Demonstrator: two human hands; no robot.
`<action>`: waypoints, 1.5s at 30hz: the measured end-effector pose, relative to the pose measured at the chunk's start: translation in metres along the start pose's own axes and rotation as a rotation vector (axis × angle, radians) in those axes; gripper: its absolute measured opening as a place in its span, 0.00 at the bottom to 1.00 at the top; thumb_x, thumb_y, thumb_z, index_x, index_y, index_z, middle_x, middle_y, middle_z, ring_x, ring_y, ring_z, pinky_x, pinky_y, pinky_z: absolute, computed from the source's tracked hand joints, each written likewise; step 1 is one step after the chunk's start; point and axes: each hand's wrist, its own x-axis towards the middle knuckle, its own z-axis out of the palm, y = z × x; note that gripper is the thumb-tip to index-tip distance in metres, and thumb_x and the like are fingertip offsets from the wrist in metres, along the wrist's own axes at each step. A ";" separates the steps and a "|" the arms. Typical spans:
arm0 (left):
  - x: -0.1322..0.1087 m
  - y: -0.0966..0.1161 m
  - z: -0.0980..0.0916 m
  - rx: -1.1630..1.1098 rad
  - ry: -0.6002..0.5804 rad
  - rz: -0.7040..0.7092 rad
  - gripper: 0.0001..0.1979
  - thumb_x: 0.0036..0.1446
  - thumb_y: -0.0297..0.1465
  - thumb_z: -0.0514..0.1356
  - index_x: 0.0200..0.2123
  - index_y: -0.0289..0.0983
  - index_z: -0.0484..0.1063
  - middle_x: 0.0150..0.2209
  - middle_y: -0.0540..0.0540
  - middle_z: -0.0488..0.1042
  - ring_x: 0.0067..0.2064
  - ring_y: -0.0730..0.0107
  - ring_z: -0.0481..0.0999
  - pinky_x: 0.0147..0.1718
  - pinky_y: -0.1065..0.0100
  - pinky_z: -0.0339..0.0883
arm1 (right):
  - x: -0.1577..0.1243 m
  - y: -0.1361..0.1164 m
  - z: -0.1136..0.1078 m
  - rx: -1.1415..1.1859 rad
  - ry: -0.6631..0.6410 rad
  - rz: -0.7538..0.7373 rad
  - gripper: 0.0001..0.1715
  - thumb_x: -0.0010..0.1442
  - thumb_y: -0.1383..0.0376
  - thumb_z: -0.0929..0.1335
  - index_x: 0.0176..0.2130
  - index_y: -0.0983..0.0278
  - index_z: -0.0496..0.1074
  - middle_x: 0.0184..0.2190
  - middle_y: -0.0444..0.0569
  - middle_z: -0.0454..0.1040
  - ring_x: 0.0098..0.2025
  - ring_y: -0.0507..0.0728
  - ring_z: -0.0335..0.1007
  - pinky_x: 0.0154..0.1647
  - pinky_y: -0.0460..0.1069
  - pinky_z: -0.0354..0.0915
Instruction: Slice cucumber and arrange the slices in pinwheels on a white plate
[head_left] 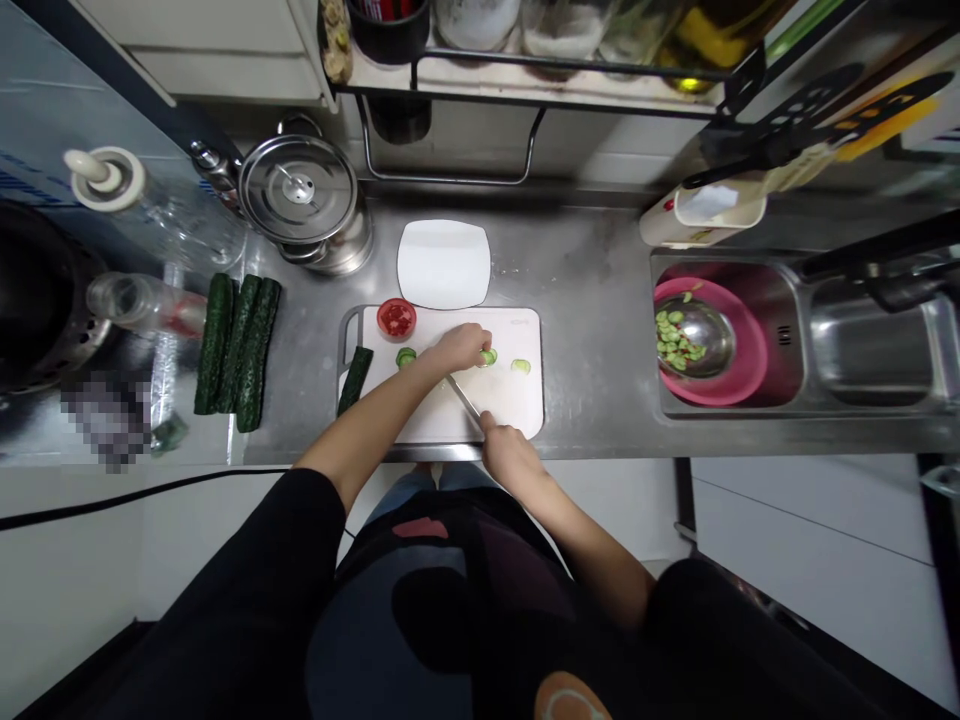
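My right hand (511, 455) grips the handle of a knife (465, 398), its blade slanting up and left over the white cutting board (517, 415). My left hand (463, 347) reaches across the board, fingers curled together at some cucumber slices (489, 357). A few pale cucumber slices (521, 366) lie to its right, and a small cluster of green slices (406, 357) sits by the left forearm. An uncut piece of cucumber (355, 380) rests at the board's left edge. At the top left of the board stands a small red bowl (396, 319) with red pieces inside.
A white plate (444, 263) lies behind the board. Several whole cucumbers (238, 350) and a lidded steel pot (300, 190) are at the left. In the sink on the right, a pink basin (750, 345) holds a steel bowl of cut vegetables. A wire rack (450, 180) hangs overhead.
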 end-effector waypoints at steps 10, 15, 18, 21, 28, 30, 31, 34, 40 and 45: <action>-0.004 0.002 0.004 -0.042 0.012 0.034 0.08 0.47 0.23 0.59 0.31 0.36 0.76 0.32 0.47 0.78 0.33 0.69 0.74 0.30 0.72 0.62 | 0.000 0.001 -0.001 0.006 -0.008 0.006 0.28 0.59 0.78 0.57 0.57 0.63 0.60 0.41 0.56 0.77 0.47 0.60 0.74 0.40 0.48 0.64; -0.007 0.000 0.003 -0.136 0.041 -0.011 0.10 0.47 0.25 0.60 0.35 0.36 0.76 0.30 0.49 0.78 0.31 0.70 0.74 0.29 0.72 0.63 | -0.001 0.000 -0.002 -0.008 -0.013 -0.001 0.27 0.59 0.77 0.57 0.56 0.63 0.60 0.41 0.57 0.77 0.47 0.60 0.74 0.39 0.48 0.63; -0.008 -0.002 0.001 -0.146 0.054 -0.023 0.09 0.48 0.24 0.59 0.33 0.36 0.77 0.31 0.48 0.79 0.32 0.69 0.75 0.29 0.73 0.64 | 0.000 0.001 -0.002 -0.003 -0.016 -0.002 0.27 0.59 0.77 0.57 0.56 0.63 0.60 0.41 0.58 0.77 0.47 0.62 0.74 0.40 0.49 0.63; -0.008 -0.001 -0.001 -0.092 0.067 -0.059 0.10 0.50 0.23 0.58 0.33 0.36 0.78 0.32 0.47 0.80 0.32 0.69 0.75 0.30 0.72 0.64 | 0.000 0.000 -0.002 -0.006 -0.019 -0.002 0.27 0.58 0.77 0.57 0.56 0.63 0.60 0.41 0.58 0.77 0.47 0.62 0.74 0.39 0.49 0.63; -0.030 -0.008 -0.016 -0.245 0.340 -0.080 0.15 0.58 0.24 0.53 0.41 0.38 0.79 0.43 0.48 0.80 0.45 0.67 0.77 0.47 0.68 0.68 | -0.002 -0.001 -0.007 -0.010 -0.023 -0.003 0.26 0.60 0.76 0.58 0.56 0.64 0.60 0.40 0.57 0.77 0.46 0.61 0.74 0.39 0.49 0.62; -0.050 -0.020 -0.013 -0.297 0.411 -0.130 0.14 0.58 0.26 0.55 0.43 0.39 0.79 0.43 0.48 0.80 0.45 0.67 0.77 0.48 0.67 0.68 | -0.001 0.000 -0.007 -0.002 -0.022 0.006 0.25 0.60 0.76 0.58 0.56 0.64 0.60 0.40 0.57 0.76 0.46 0.61 0.74 0.38 0.49 0.62; -0.060 -0.026 -0.009 -0.320 0.408 -0.159 0.14 0.58 0.26 0.55 0.43 0.38 0.79 0.43 0.48 0.80 0.44 0.67 0.77 0.47 0.68 0.69 | -0.001 0.001 -0.007 0.001 -0.016 0.010 0.25 0.60 0.75 0.58 0.56 0.64 0.60 0.40 0.57 0.76 0.46 0.61 0.74 0.38 0.49 0.62; -0.088 -0.045 0.011 -0.342 0.317 -0.229 0.12 0.54 0.25 0.58 0.37 0.40 0.80 0.38 0.49 0.81 0.40 0.66 0.78 0.43 0.68 0.70 | 0.002 0.001 -0.006 -0.001 0.008 0.012 0.25 0.60 0.75 0.57 0.56 0.63 0.60 0.40 0.57 0.76 0.45 0.61 0.74 0.37 0.48 0.62; -0.102 -0.056 0.042 -0.263 0.329 -0.265 0.10 0.53 0.24 0.58 0.33 0.40 0.78 0.34 0.48 0.79 0.39 0.65 0.78 0.42 0.66 0.70 | 0.002 -0.002 -0.008 -0.020 0.006 -0.005 0.25 0.60 0.76 0.57 0.55 0.64 0.61 0.40 0.57 0.76 0.45 0.62 0.74 0.38 0.49 0.62; -0.111 -0.049 0.056 -0.161 0.490 -0.250 0.08 0.58 0.26 0.57 0.38 0.39 0.75 0.38 0.45 0.77 0.43 0.64 0.76 0.44 0.65 0.69 | 0.002 -0.004 -0.006 -0.011 -0.005 -0.007 0.27 0.60 0.76 0.57 0.57 0.63 0.60 0.40 0.57 0.77 0.45 0.61 0.74 0.38 0.49 0.63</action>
